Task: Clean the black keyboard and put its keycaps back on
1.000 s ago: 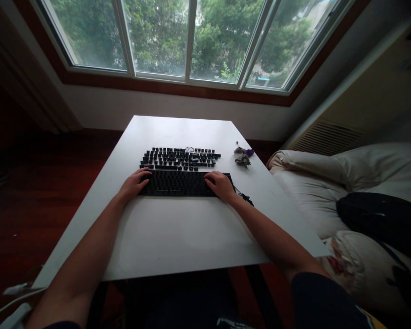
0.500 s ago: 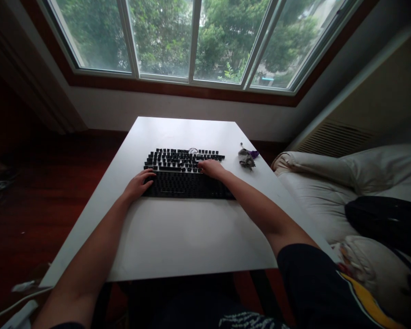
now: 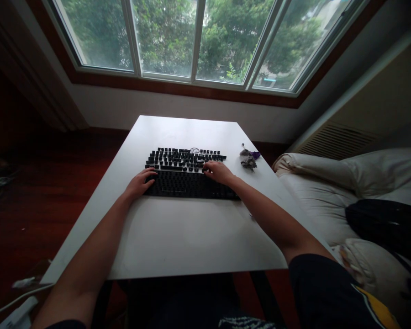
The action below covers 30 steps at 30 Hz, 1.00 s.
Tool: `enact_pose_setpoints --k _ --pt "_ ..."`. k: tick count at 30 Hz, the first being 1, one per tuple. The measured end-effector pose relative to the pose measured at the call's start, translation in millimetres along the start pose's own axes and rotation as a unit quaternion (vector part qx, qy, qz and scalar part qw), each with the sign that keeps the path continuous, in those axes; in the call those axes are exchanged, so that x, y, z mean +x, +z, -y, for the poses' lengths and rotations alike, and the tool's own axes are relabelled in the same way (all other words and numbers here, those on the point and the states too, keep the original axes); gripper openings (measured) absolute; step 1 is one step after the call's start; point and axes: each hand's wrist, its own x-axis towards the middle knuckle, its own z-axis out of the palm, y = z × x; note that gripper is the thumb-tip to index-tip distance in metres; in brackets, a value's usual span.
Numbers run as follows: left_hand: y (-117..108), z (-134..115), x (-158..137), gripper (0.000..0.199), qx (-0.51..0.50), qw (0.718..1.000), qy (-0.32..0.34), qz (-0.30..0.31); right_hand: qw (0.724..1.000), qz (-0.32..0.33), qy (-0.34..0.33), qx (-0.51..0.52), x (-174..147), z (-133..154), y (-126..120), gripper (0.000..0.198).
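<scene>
A black keyboard (image 3: 178, 184) lies flat across the white table. Behind it, many loose black keycaps (image 3: 173, 156) are set out in rows. My left hand (image 3: 140, 182) holds the keyboard's left end, its fingers along the back corner and the thumb lower down, apart from them. Over the right part of the keyboard, just in front of the keycaps, is my right hand (image 3: 219, 172). Its thumb and fingers are pinched together. Whatever lies between those fingertips is too small and dark to make out.
A thin ring-like item (image 3: 194, 150) lies at the back of the keycap rows. To the right is a grey, crumpled bundle (image 3: 248, 161) with a purple part. A cream sofa (image 3: 304, 192) with a dark bag (image 3: 380, 224) stands beside the table (image 3: 192, 237).
My right hand has drawn back slightly from the keycaps, toward the keyboard and to the right. My left hand stays at the keyboard's left end. The view has shifted a little.
</scene>
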Motion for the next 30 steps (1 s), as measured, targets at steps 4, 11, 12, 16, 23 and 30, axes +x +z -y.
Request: enact_pose_setpoints --k 4,11,12,16,23,30 --pt "1.2 0.9 -0.3 0.037 0.001 1.0 -0.001 -0.001 0.992 0.006 -0.022 0.12 -35.3 8.4 -3.7 0.016" --pt "2.2 0.4 -1.3 0.037 -0.001 1.0 0.0 0.001 0.973 0.042 -0.004 0.226 -78.9 20.3 2.6 0.017" --pt "2.2 -0.2 -1.3 0.038 -0.002 1.0 -0.001 0.001 0.974 0.041 0.002 0.224 -81.6 21.7 4.1 0.017" --pt "2.0 -2.0 -1.4 0.038 -0.002 1.0 -0.003 0.001 0.98 0.014 0.016 0.196 -87.0 27.2 9.1 0.015" --pt "2.6 0.0 -0.7 0.037 0.003 1.0 0.001 -0.003 0.995 0.003 -0.012 0.096 -87.8 31.4 15.3 0.012" --pt "2.8 0.4 -0.9 0.037 -0.001 1.0 0.002 -0.004 1.0 0.008 -0.017 0.004 -89.7 43.5 16.5 0.011"
